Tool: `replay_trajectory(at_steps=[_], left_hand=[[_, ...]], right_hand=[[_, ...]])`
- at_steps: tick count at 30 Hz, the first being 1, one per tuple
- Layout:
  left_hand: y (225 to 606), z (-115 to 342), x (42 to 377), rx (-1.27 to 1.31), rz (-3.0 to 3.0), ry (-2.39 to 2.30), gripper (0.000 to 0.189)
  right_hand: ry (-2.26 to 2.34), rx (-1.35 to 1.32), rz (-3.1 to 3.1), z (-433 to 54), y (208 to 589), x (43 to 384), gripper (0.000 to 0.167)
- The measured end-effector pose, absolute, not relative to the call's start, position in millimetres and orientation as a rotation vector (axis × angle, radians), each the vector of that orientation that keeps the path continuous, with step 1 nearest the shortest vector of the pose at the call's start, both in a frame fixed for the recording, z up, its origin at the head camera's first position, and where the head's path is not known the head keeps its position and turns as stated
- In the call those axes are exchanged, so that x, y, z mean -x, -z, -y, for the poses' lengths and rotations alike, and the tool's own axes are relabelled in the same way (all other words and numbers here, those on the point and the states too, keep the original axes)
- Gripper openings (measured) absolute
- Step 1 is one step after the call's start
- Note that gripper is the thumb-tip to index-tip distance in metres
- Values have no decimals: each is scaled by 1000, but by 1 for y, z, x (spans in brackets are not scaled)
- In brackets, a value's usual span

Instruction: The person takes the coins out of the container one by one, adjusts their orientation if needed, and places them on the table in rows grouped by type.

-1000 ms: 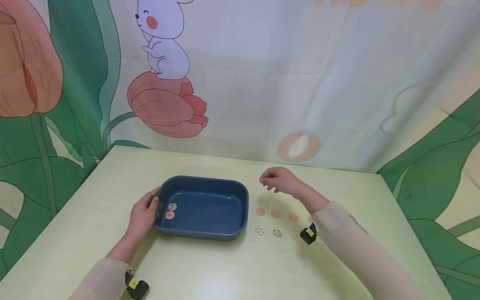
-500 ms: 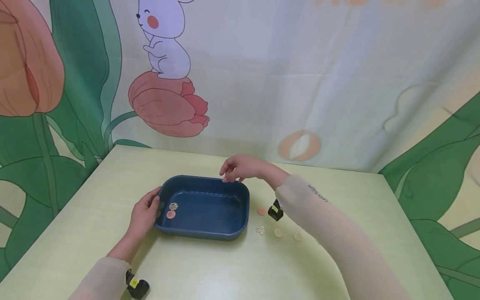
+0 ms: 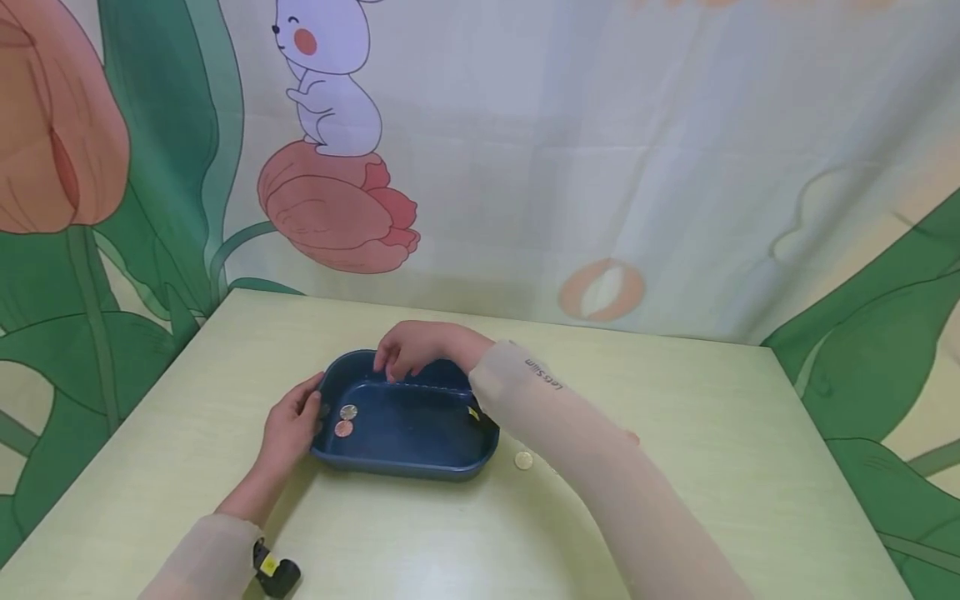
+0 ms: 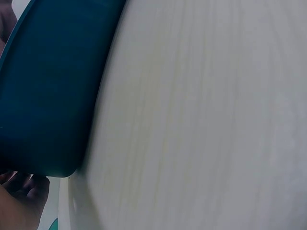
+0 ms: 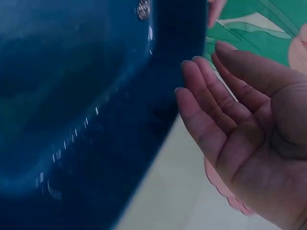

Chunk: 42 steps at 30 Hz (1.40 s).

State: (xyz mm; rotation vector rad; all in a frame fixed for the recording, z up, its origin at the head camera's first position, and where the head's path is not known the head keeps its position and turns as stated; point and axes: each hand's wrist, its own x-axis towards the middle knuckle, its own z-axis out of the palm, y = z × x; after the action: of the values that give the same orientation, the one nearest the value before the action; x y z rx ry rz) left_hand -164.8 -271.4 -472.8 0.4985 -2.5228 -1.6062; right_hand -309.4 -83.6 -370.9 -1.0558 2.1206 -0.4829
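Observation:
A deep blue rectangular tray (image 3: 405,468) stands on the table. Inside it, near the left wall, lie a gold-coloured coin (image 3: 348,412) and a copper-coloured coin (image 3: 343,428). My left hand (image 3: 288,425) grips the tray's left end, thumb at the rim. My right hand (image 3: 412,346) hovers over the tray's far side, fingers bent downward. In the right wrist view, the thumb and index fingertips of the right hand (image 5: 249,120) come close together beside the tray wall; no coin shows between them, though their contact is partly hidden.
A gold coin (image 3: 523,460) lies on the table right of the tray. A bit of a copper coin (image 3: 633,436) peeks out behind the right sleeve (image 3: 577,442), which hides other coins. A printed curtain (image 3: 480,167) hangs behind the table (image 3: 420,533).
My right hand has travelled left from beside the tray to over its far side, the sleeve now covering most of the loose coins. The left hand and tray stay in place.

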Motion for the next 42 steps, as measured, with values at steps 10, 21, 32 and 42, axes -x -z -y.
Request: replay_trajectory(at_steps=[10,21,32,42], left_hand=[[472,270,164,-528,2541,1626,47],[469,272,164,-508,2536,1609,46],[472,272,166,-477,2486,1650,44],[473,274,166,-481,2541,1581,45]], right_hand=[[356,1188,-2223,122,419,298,33],[337,1281,-2298,136,442,287,37],[229,1340,-2377,143,457,286,21],[231,1329,-2391,144,451,282,17]])
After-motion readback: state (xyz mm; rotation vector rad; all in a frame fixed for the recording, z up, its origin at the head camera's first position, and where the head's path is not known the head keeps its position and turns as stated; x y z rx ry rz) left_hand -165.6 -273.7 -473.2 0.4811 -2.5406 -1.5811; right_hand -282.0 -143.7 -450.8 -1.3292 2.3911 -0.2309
